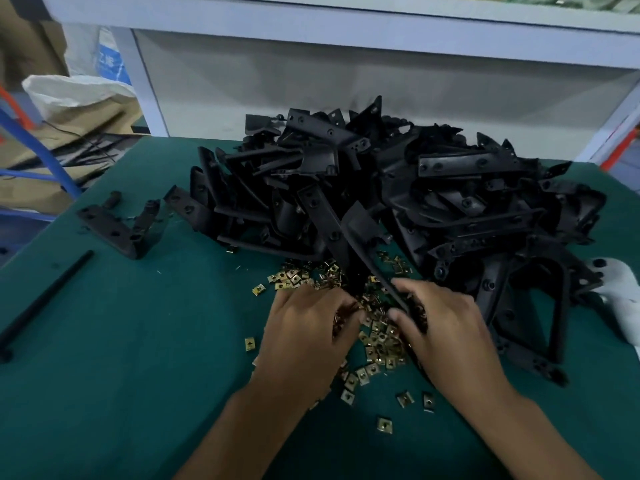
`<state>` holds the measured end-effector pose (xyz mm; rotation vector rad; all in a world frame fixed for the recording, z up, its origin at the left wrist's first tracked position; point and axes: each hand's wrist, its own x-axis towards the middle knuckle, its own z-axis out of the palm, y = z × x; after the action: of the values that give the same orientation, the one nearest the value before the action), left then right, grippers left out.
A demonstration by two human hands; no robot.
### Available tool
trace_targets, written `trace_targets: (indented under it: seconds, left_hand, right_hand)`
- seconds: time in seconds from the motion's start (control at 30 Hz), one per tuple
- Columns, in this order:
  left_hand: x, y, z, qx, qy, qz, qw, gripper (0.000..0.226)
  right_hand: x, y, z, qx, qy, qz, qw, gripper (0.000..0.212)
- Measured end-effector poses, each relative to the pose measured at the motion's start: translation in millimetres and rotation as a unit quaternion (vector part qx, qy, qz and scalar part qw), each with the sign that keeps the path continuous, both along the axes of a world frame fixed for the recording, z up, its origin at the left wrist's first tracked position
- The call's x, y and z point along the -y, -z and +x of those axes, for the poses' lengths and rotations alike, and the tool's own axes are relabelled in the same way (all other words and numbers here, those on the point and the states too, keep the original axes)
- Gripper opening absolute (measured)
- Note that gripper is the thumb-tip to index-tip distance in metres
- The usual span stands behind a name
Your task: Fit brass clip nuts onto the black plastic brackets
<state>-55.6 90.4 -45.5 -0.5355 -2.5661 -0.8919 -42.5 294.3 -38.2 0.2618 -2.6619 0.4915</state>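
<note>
- Both hands work low over the green table mat [104, 341]: the left hand [304, 334] lies knuckles-up with its fingers curled down into the brass clip nuts [381, 344], and whether it has one pinched I cannot tell, since the fingertips are hidden.
- Right hand [446, 327] grips the near end of a long black plastic bracket [367, 244], thumb and fingers closed round it; the bracket slants up and away from the hand towards the heap.
- Clip nuts lie scattered on the mat between and beneath the hands, thickest just beyond the knuckles, with a few strays nearer the wrists.
- A thin black rod [48, 299] lies at a slant on the mat at the left, well apart from the hands.
- Further left, one lone bracket [114, 226] sits by itself, clear of the rest.
- Behind the nuts rises a big tangled heap of black brackets [415, 188], spreading across the middle and right of the table.
- A white object [620, 292] pokes out at the right edge beside the heap; what it is I cannot tell.
- Past the table's far edge stands a pale shelf frame [346, 29] with a grey panel under it.
- At far left sit a white woven sack [76, 91], cardboard [27, 39] and blue tubing [38, 147].
</note>
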Motion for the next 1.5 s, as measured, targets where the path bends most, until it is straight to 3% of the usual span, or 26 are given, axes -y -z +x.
trace_targets:
  seconds: [0.13,0.23,0.33,0.4,0.47,0.53,0.57,0.63,0.7,0.77,0.83,0.9,0.93,1.03,1.1,1.27,1.4,1.47,1.5]
  left_hand:
    - [-0.6,-3.4,4.1,-0.003,0.018,-0.028,0.999,0.022]
    - [-4.4,-4.2,6.3,-0.003,-0.010,0.020,1.000,0.036]
    - [-6.1,-9.5,3.9,-0.158,-0.073,0.004,0.985,0.054]
    - [-2.9,-15.6,1.9,-0.295,-0.106,-0.041,0.949,0.060]
    - [0.2,-20.7,3.9,-0.336,-0.106,0.005,0.936,0.054]
    - [-1.7,-25.8,9.4,-0.227,-0.030,0.219,0.949,0.046]
    - [-3.4,-30.4,13.2,-0.119,0.052,0.364,0.922,0.047]
    - [-1.6,-39.1,16.4,0.034,0.165,0.553,0.816,0.064]
    - [0.3,-46.9,17.3,0.082,0.158,0.594,0.785,0.076]
    - [1.2,-50.4,14.4,0.103,0.109,0.620,0.770,0.049]
    - [4.8,-47.6,13.0,0.119,0.061,0.649,0.749,0.020]
    - [9.9,-44.8,15.9,0.170,0.043,0.667,0.724,0.020]
    - [12.6,-43.9,17.9,0.196,0.038,0.664,0.720,0.022]
    - [15.4,-36.7,17.2,0.222,0.062,0.636,0.736,0.029]
    - [12.8,-32.2,15.3,0.221,0.092,0.628,0.741,0.036]
    - [7.8,-22.6,22.0,0.235,0.165,0.601,0.746,0.029]
    - [0.3,-15.2,28.4,0.167,0.125,0.552,0.807,0.032]
    - [-3.5,-10.6,31.4,0.130,0.114,0.527,0.832,0.033]
    - [-5.2,-8.3,32.1,0.116,0.110,0.511,0.845,0.031]
  right_hand:
    - [-1.5,-6.1,-1.4,-0.098,0.034,-0.082,0.991,0.028]
    - [-1.1,-9.5,-0.4,-0.196,0.010,-0.141,0.970,0.023]
    - [4.1,-10.3,1.5,-0.253,-0.110,-0.163,0.947,0.023]
    - [6.1,-12.3,2.9,-0.273,-0.181,-0.184,0.927,0.024]
    - [6.5,-14.5,4.0,-0.296,-0.216,-0.200,0.909,0.024]
    - [6.6,-13.5,4.3,-0.315,-0.231,-0.200,0.899,0.023]
    - [8.0,-12.3,4.6,-0.318,-0.236,-0.189,0.899,0.023]
    - [12.2,-8.4,4.1,-0.299,-0.257,-0.156,0.906,0.028]
    - [18.3,-5.7,3.6,-0.265,-0.270,-0.126,0.917,0.029]
    - [21.9,-3.6,4.8,-0.218,-0.296,-0.106,0.924,0.031]
    - [17.6,-0.7,5.7,-0.095,-0.287,-0.094,0.949,0.047]
    - [6.8,6.4,2.2,0.067,-0.212,-0.074,0.972,0.065]
    - [1.5,11.3,-0.6,0.098,-0.185,-0.043,0.977,0.068]
    - [-4.1,17.8,-7.2,0.087,-0.177,0.024,0.980,0.050]
    - [-0.8,13.7,-6.0,0.092,-0.177,0.022,0.980,0.039]
    - [3.6,-0.9,1.1,0.120,-0.179,0.017,0.976,0.030]
    - [9.8,-5.9,-3.6,0.135,-0.143,0.017,0.980,0.025]
    - [7.8,-7.0,-1.9,0.095,-0.139,0.040,0.985,0.009]
    - [5.3,-6.7,-0.4,0.086,-0.138,0.043,0.986,0.014]
